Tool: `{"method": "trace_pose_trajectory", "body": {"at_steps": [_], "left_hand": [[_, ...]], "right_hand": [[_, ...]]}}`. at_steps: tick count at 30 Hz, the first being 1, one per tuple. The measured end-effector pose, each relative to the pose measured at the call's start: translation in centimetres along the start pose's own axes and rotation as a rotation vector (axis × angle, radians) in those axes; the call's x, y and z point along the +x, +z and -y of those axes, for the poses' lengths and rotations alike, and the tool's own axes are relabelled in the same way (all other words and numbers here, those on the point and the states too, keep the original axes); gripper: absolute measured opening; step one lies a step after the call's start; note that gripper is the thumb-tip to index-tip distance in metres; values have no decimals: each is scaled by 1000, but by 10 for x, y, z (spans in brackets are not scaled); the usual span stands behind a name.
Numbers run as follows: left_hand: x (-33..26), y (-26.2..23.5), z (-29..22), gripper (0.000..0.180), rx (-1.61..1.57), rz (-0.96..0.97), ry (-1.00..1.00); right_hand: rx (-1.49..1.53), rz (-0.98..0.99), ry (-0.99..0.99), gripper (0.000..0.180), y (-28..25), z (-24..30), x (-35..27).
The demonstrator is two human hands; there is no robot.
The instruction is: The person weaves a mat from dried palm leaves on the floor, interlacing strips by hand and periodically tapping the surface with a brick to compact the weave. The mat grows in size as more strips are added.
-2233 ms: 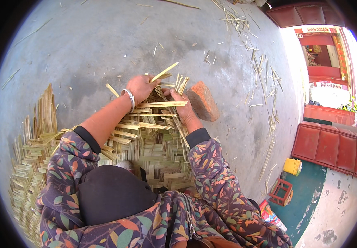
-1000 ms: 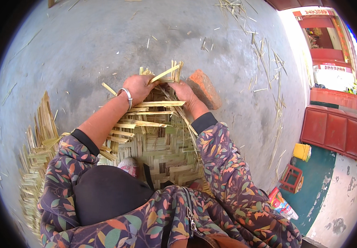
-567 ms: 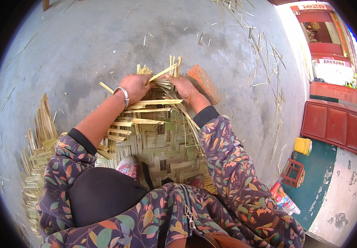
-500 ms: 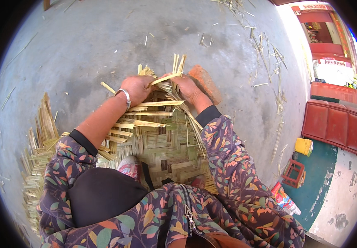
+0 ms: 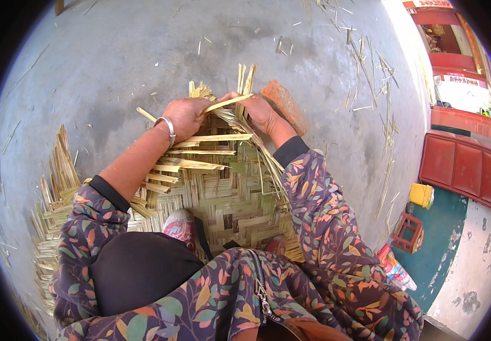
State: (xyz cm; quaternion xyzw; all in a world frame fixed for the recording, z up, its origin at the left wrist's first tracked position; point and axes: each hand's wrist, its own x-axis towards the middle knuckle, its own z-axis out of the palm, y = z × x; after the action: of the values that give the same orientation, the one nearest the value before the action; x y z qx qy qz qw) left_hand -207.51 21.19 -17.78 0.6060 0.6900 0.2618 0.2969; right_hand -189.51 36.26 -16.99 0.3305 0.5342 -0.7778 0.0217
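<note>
A flat split strip (image 5: 226, 103), pale yellow like bamboo or cane, runs between my two hands at the far edge of a woven mat (image 5: 217, 199). My left hand (image 5: 185, 118), with a silver bracelet at its wrist, is closed on the strip's left end. My right hand (image 5: 261, 112) pinches near its other end, beside several upright strip ends (image 5: 246, 78). Below my left hand, loose strip ends (image 5: 191, 163) stick out rightward over the weave. A bundled, folded edge (image 5: 259, 153) slants down toward my right sleeve. The fingertips of both hands are partly hidden.
An orange brick (image 5: 284, 106) lies just beyond my right hand. My shoe (image 5: 179, 227) rests on the mat. Scattered strips (image 5: 390, 136) litter the grey floor at right. Farther right are a red bench (image 5: 462, 165), a yellow container (image 5: 421, 195) and a small red stool (image 5: 408, 232).
My right hand has shifted slightly right along the strip, and more of the strip shows between my hands. My left hand still grips its end. The view has shifted a little.
</note>
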Motion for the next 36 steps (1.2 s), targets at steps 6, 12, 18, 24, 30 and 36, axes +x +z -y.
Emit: {"method": "trace_pose_trajectory", "body": {"at_steps": [6,12,18,24,30,36], "left_hand": [[2,3,1,25,78,37,90],[3,12,2,35,294,62,287],[-2,18,1,51,451,114,281],[-8,17,0,55,405,85,366],[-2,24,-3,52,443,216,387],[10,34,-8,38,412,209,389]], "right_hand": [[-5,-48,62,40,-2,-2,0],[-17,-18,41,40,-8,-8,6],[-98,-36,72,43,-10,-14,13],[-156,-31,61,43,-14,-16,12],[-165,-11,26,44,-23,-24,6],[-133,-66,-19,40,-38,-31,4]]}}
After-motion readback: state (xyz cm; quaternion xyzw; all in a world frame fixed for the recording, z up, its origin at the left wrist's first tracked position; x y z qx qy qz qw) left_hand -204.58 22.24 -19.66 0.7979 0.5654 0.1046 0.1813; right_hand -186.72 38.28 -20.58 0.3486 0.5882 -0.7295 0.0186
